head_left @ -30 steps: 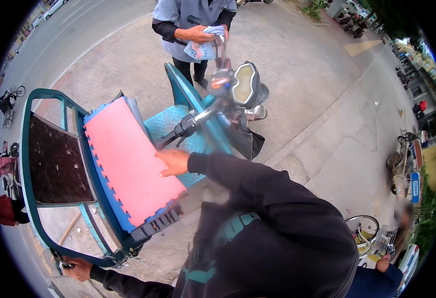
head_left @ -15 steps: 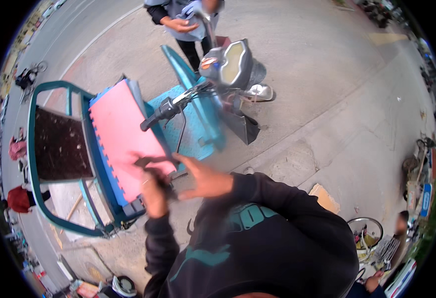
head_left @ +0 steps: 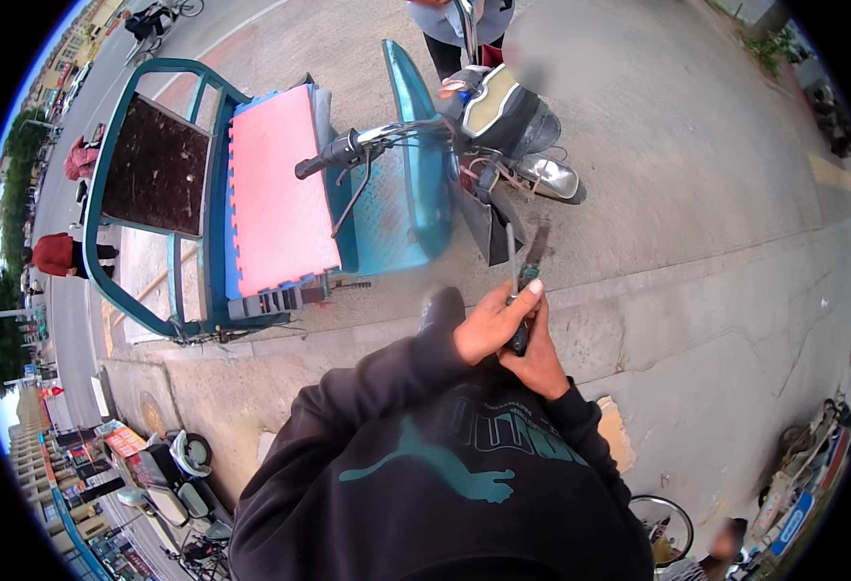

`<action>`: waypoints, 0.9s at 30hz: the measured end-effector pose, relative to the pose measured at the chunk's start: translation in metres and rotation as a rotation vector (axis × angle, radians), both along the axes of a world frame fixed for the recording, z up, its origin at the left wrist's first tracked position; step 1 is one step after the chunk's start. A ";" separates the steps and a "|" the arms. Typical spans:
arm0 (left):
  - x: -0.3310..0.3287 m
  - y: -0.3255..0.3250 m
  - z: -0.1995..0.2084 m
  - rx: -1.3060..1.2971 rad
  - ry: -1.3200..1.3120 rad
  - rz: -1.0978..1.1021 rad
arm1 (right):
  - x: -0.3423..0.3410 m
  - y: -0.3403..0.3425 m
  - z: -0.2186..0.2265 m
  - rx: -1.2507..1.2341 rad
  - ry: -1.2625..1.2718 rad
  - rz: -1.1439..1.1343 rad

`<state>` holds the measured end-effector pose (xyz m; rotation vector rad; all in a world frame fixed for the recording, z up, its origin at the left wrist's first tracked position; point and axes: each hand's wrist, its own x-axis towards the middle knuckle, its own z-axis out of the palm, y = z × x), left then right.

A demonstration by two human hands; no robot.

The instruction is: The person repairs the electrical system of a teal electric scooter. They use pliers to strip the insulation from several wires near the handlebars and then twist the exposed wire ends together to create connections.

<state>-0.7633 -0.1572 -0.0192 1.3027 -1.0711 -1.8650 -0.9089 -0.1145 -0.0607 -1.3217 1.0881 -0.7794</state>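
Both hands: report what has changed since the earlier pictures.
The left hand has moved rightward from the edge of the blue-green cart to in front of the body; the right hand has come off the pink mat and joined it. Both now hold a dark-handled tool. The pink mat still lies on the cart.

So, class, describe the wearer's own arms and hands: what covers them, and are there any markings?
The left sleeve and right sleeve are long, black and loosely creased, narrowing to cuffs at the wrists. They look plain; the teal print is on the front of the sweatshirt. The left hand and right hand are bare, without gloves.
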 end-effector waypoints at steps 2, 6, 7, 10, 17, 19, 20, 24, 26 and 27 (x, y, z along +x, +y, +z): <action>-0.013 -0.007 -0.003 -0.071 -0.161 -0.134 | 0.002 0.013 -0.014 -0.032 -0.053 -0.176; -0.047 -0.021 0.022 -0.446 -0.402 -0.307 | -0.022 0.018 -0.029 0.025 -0.257 -0.228; -0.057 -0.024 0.023 -0.506 -0.369 -0.297 | -0.034 0.018 -0.039 0.019 -0.153 -0.269; -0.078 -0.044 0.037 -0.675 -0.245 -0.215 | -0.084 -0.004 -0.056 -0.167 0.117 -0.259; -0.108 -0.137 0.066 -1.018 -0.125 -0.133 | -0.093 -0.151 0.048 -0.002 -0.787 -0.407; -0.120 -0.161 0.051 -1.121 -0.211 -0.034 | -0.098 -0.179 0.054 -0.042 -0.664 -0.400; -0.127 -0.173 0.046 -1.069 -0.252 -0.070 | -0.104 -0.191 0.053 -0.127 -0.482 -0.412; -0.162 -0.215 0.030 -0.929 -0.429 -0.111 | -0.166 -0.226 0.034 0.126 -0.346 -0.397; -0.177 -0.237 0.024 -0.894 -0.429 -0.218 | -0.182 -0.240 0.050 0.316 -0.359 -0.486; -0.185 -0.244 0.018 -0.842 -0.404 -0.295 | -0.192 -0.244 0.050 0.343 -0.361 -0.505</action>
